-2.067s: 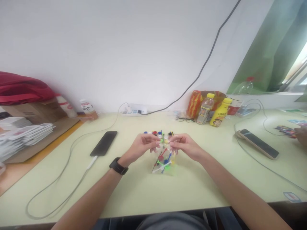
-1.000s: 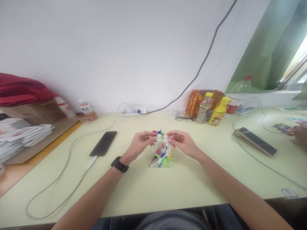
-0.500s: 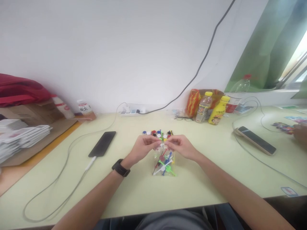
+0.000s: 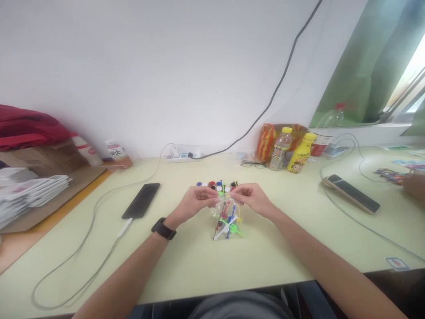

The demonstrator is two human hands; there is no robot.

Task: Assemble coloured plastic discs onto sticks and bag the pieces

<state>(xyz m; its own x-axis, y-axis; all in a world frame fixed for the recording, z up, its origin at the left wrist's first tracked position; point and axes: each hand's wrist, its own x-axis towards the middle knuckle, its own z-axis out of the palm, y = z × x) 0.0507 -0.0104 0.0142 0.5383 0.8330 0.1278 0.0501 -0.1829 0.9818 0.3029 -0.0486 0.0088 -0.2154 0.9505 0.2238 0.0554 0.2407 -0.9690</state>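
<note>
A clear plastic bag (image 4: 229, 237) with several coloured plastic spinner-like pieces inside lies at the middle of the table, its top edge raised. My left hand (image 4: 198, 200) pinches the top of the bag on its left side. Opposite it, my right hand (image 4: 251, 199) pinches the right side of the same edge. Beyond my fingers sit several small round pieces (image 4: 219, 183) in blue, white, red and black, partly hidden by the hands. On my left wrist is a black watch (image 4: 164, 229).
A phone (image 4: 141, 201) on a charging cable lies left; another phone (image 4: 353, 194) lies right. Bottles (image 4: 280, 149) and a yellow bottle (image 4: 301, 153) stand near the wall beside glasses (image 4: 254, 165). White stacked items (image 4: 49, 191) are far left. Someone else's hand (image 4: 414, 186) shows at the right edge.
My hands have moved slightly apart along the bag's top edge, which now spans between them. The bag's lower end has shifted slightly.
</note>
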